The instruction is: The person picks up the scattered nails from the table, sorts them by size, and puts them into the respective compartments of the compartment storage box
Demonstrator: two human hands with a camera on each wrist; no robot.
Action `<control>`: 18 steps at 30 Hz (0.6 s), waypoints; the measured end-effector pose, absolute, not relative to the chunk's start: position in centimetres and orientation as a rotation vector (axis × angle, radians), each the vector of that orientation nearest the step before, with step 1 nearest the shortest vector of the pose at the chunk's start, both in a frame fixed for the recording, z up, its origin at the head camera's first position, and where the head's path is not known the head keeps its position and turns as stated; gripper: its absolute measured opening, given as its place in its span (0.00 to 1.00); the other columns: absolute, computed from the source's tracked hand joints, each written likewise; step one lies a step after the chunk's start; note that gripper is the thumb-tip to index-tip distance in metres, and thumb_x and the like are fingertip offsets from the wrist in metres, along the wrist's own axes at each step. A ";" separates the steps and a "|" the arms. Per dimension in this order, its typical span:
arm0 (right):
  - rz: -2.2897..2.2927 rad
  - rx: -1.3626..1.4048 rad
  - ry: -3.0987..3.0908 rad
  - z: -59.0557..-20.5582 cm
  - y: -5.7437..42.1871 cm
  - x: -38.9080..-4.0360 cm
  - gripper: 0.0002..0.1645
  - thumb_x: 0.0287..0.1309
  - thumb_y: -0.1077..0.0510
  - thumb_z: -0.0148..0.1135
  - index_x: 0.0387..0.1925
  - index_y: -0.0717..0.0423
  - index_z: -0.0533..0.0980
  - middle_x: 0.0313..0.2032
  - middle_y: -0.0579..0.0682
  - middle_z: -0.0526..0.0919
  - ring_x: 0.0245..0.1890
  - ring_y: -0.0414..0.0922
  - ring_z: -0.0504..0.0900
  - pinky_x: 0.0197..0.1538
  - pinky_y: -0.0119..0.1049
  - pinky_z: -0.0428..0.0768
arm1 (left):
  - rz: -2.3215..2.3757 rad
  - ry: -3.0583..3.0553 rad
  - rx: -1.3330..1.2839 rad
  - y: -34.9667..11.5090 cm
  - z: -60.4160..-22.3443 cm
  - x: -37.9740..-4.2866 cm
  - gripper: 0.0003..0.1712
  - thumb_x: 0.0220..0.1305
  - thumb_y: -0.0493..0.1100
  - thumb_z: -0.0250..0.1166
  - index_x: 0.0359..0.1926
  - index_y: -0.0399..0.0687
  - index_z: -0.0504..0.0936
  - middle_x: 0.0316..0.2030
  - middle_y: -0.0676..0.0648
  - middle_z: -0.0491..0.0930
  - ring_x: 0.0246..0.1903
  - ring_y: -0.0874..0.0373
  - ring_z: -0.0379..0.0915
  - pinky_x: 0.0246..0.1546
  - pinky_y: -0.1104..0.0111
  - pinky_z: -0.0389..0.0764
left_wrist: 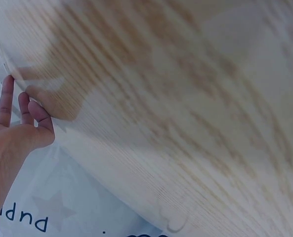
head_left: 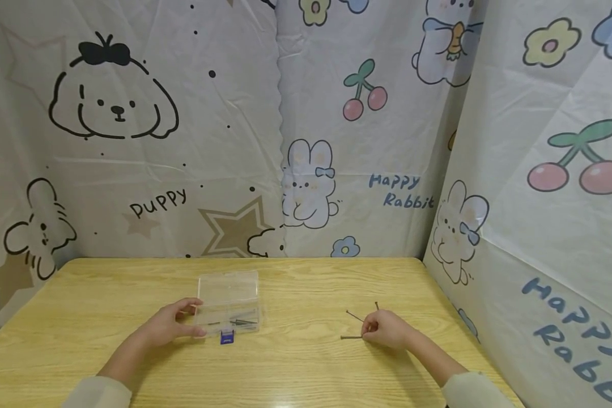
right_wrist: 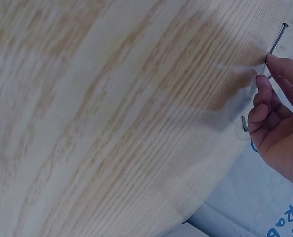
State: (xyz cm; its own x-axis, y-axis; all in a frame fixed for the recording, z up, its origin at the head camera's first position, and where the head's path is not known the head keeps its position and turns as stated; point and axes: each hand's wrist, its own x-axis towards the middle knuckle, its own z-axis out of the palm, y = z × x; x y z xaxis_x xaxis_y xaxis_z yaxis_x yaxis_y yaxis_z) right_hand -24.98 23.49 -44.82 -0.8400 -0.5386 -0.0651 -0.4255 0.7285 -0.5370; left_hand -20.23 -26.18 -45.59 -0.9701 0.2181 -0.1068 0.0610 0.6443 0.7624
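Note:
A clear plastic box [head_left: 228, 288] stands with its lid raised on the table, a blue latch [head_left: 226, 337] at its front. Several thin dark metal pieces [head_left: 243, 322] lie inside it. My left hand [head_left: 165, 326] holds the box's left side, thumb near the front corner and fingers farther back. To the right, my right hand [head_left: 387, 330] pinches the end of a nail [head_left: 350, 338] between thumb and finger, close to the tabletop. A second nail [head_left: 354, 315] lies just beyond the fingers, and a third nail [head_left: 377, 306] shows behind the hand.
The light wood table [head_left: 296, 362] ends at a patterned cloth backdrop [head_left: 234, 170] behind. Another cloth wall [head_left: 540, 226] rises along the right side, close to the right forearm. Bare wood lies between the box and the nails.

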 end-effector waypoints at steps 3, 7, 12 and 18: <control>-0.769 -0.785 2.698 -44.9 23.5 -25.0 0.04 0.55 0.61 0.62 0.27 0.56 0.78 0.23 0.41 0.76 0.24 0.33 0.68 0.29 0.26 0.69 | 1.226 2.675 0.234 -26.2 -45.6 -20.3 0.44 0.52 0.53 0.71 0.64 0.38 0.63 0.57 0.29 0.69 0.56 0.29 0.63 0.53 0.42 0.69; -0.770 -0.785 2.688 -44.9 23.5 -25.0 0.04 0.55 0.62 0.60 0.26 0.57 0.77 0.23 0.41 0.74 0.24 0.33 0.68 0.28 0.26 0.69 | 1.233 2.669 0.224 -26.2 -45.6 -20.2 0.44 0.51 0.54 0.71 0.64 0.40 0.63 0.57 0.30 0.68 0.56 0.30 0.63 0.53 0.42 0.69; -0.783 -0.773 2.685 -44.9 23.4 -24.9 0.04 0.55 0.62 0.60 0.27 0.59 0.77 0.23 0.42 0.74 0.24 0.34 0.68 0.28 0.26 0.69 | 1.233 2.668 0.219 -26.1 -45.6 -20.2 0.44 0.51 0.54 0.71 0.64 0.40 0.63 0.57 0.30 0.68 0.56 0.30 0.63 0.53 0.43 0.69; -0.783 -0.767 2.701 -44.7 23.1 -24.8 0.03 0.54 0.63 0.59 0.26 0.58 0.77 0.23 0.42 0.74 0.25 0.34 0.69 0.28 0.26 0.69 | 1.235 2.666 0.218 -26.1 -45.5 -20.2 0.44 0.52 0.53 0.70 0.64 0.39 0.63 0.57 0.30 0.68 0.56 0.30 0.63 0.54 0.42 0.69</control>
